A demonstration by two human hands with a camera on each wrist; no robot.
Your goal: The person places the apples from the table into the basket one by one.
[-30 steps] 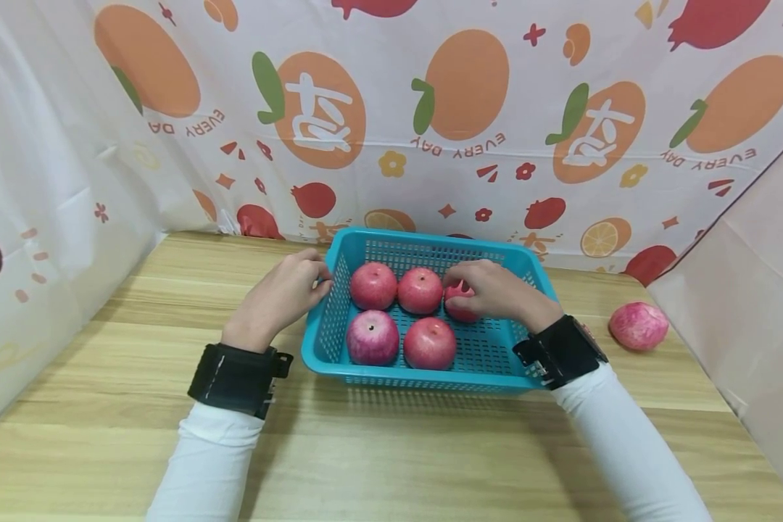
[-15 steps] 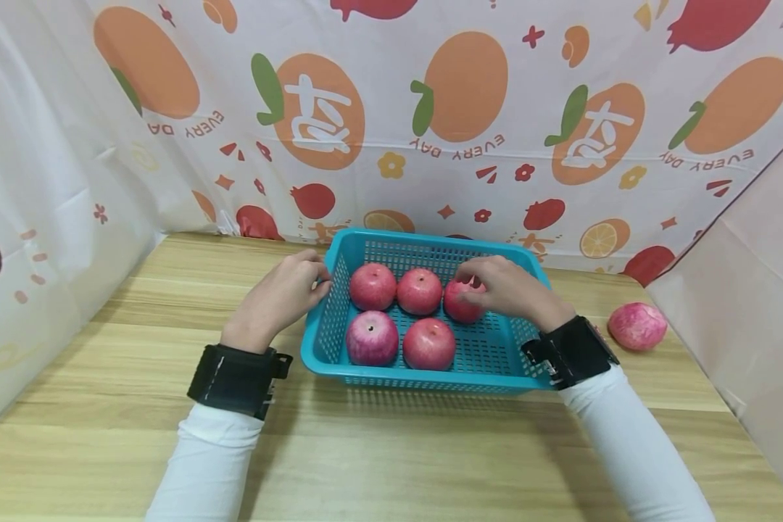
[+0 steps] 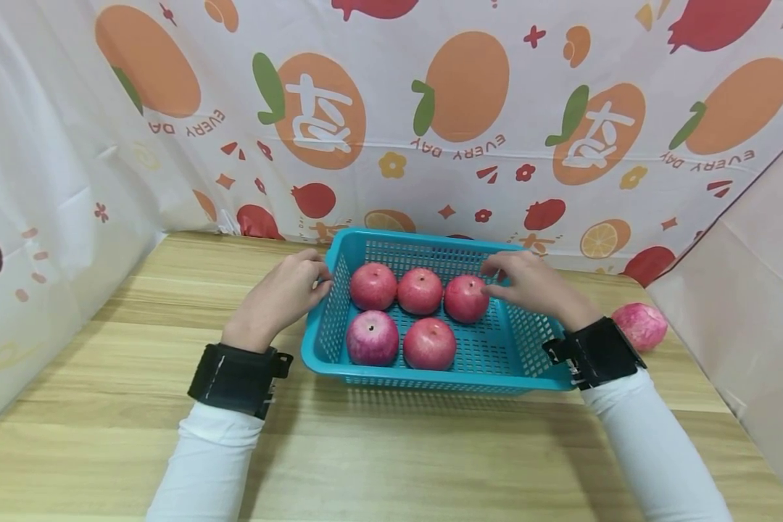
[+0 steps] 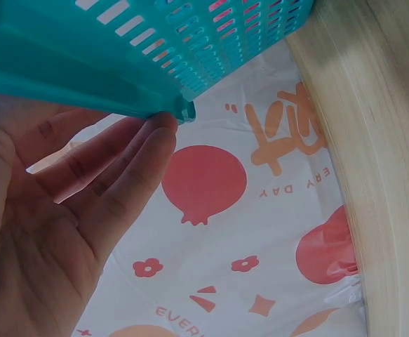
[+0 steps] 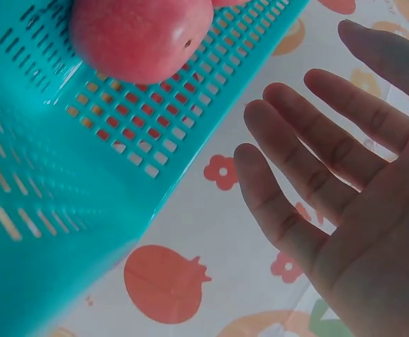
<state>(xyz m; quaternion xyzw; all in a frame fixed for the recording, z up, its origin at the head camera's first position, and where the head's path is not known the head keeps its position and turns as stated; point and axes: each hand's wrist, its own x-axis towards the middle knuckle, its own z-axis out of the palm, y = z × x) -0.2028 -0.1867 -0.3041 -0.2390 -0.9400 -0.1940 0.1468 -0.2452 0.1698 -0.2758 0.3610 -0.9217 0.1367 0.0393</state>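
Note:
A turquoise plastic basket [image 3: 431, 380] holds several pinkish-red round fruits, among them a purplish one [image 3: 373, 338] at front left. They look like apples or pomegranates. My left hand [image 3: 286, 293] holds the basket's left rim; its fingertips meet the rim in the left wrist view, while the thumb is hidden there. My right hand [image 3: 535, 285] hovers over the basket's right side with its fingers relaxed and nothing in them. Its thumb is close to the back-row right fruit [image 3: 466, 299]; contact is hard to judge. In the right wrist view that hand's fingers [image 5: 288, 203] are extended, apart from the fruit.
One pink, mottled fruit [image 3: 641, 326] lies outside the basket on the wooden table [image 3: 391, 457], at the right beyond my wrist strap. A fruit-printed white cloth [image 3: 391, 203] hangs behind the basket, with pale cloth along both sides.
My right hand has let go of the back-row right fruit and moved right and slightly up. The fruit stays in the basket, now fully visible. The left hand has not moved.

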